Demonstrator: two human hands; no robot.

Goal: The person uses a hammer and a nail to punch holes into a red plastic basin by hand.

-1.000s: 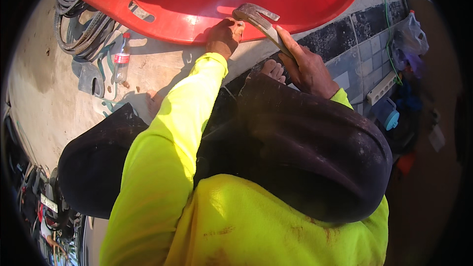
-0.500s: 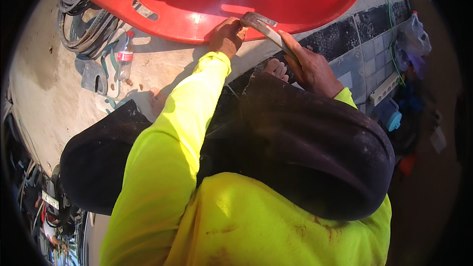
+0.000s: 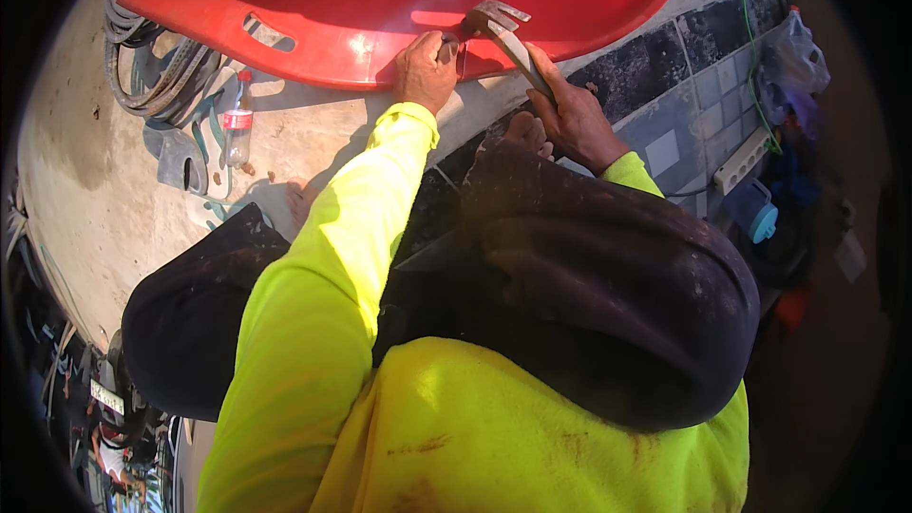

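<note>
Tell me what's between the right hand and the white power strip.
Grey tiling with a pale square lies between the right hand and the power strip in the head view; whether that square is loose, I cannot tell.

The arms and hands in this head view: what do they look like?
The left hand and right hand wear no gloves. The left sleeve is bright fluorescent yellow, long and creased, reaching the wrist. The right sleeve matches in colour, though much of it is hidden.

Upper centre: two hands (image 3: pixel 425 74) (image 3: pixel 577 123), one hammer (image 3: pixel 514 49) are counted | top: one red tub (image 3: pixel 351 62) | upper left: one bottle (image 3: pixel 237 125) | right: one power strip (image 3: pixel 741 165)
</note>
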